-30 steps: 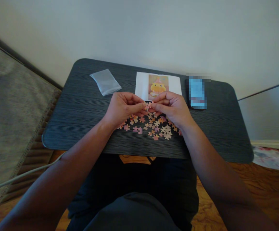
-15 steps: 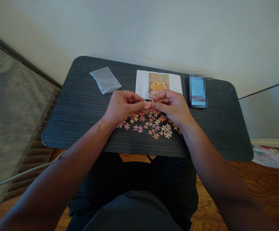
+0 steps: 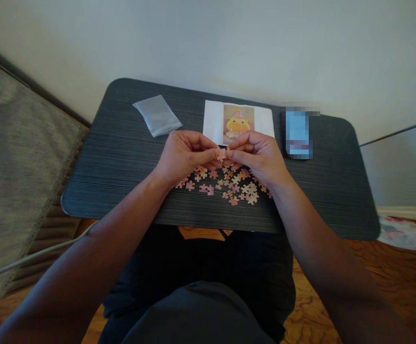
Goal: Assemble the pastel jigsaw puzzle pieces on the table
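Between my fingertips, just above the table, are small pinkish jigsaw puzzle pieces (image 3: 222,154); whether they are joined I cannot tell. My left hand (image 3: 188,155) pinches them from the left, thumb against fingers. From the right, my right hand (image 3: 256,155) pinches them the same way. Under and in front of both hands lie many loose puzzle pieces (image 3: 235,181), pink, orange and tan, some hidden by the hands. Behind the hands a white sheet (image 3: 213,117) lies flat, with a printed picture (image 3: 239,123) of a yellow character in a pink hat.
A clear plastic bag (image 3: 158,116) lies at the back left of the dark table (image 3: 111,157). To the right of the sheet is a phone-like object (image 3: 297,134), blurred out. A wall rises behind the table; a pale cable (image 3: 39,255) runs at the left.
Both hands stay together at the same place, and the pieces between the fingertips now look more closely pressed together. The view has shifted slightly.
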The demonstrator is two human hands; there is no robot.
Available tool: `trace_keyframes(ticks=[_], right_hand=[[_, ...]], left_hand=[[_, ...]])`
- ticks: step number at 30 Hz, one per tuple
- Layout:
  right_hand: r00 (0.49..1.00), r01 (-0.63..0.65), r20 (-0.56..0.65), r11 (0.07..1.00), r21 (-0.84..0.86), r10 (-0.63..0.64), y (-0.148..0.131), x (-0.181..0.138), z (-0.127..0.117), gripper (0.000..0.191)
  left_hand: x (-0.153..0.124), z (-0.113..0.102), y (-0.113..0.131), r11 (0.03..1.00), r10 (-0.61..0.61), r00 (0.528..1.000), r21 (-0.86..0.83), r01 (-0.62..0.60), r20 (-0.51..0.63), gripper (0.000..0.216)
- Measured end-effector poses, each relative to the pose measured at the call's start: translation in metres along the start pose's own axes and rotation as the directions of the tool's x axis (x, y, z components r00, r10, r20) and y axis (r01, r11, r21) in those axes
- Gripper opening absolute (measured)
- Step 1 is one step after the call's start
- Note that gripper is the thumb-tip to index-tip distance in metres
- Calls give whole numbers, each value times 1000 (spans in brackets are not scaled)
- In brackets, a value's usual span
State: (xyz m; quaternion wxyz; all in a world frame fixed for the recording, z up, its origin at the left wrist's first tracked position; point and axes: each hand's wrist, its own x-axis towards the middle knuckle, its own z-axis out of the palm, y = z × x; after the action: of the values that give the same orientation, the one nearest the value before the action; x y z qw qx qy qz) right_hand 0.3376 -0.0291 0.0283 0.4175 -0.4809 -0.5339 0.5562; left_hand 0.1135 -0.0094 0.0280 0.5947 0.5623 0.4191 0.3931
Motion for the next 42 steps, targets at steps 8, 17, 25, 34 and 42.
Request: trace_keyframes(ticks=[8,17,25,34,42], right_hand=[[1000,10,7,1000,28,-10,1,-1,0,40],[1000,-12,13,1000,26,12,0,-3,0,44],[1000,0,27,1000,25,-1,2,-2,-1,41],[1000,6,23,1000,23,-6,4,-1,-1,28],[999,4,54,1000,-20,-3,-1,-2,2,32]], left_hand=[[1,0,1,1000,4,1000,-2,-4,6,22],[1,-1,2,1000,6,1000,13,-6,10,20],[2,-2,2,996,79,997,47,-80,15,18],[3,0,4,993,104,994,62,-104,-10,21],[4,-2,1,989,135,991,60,-135,13,20]])
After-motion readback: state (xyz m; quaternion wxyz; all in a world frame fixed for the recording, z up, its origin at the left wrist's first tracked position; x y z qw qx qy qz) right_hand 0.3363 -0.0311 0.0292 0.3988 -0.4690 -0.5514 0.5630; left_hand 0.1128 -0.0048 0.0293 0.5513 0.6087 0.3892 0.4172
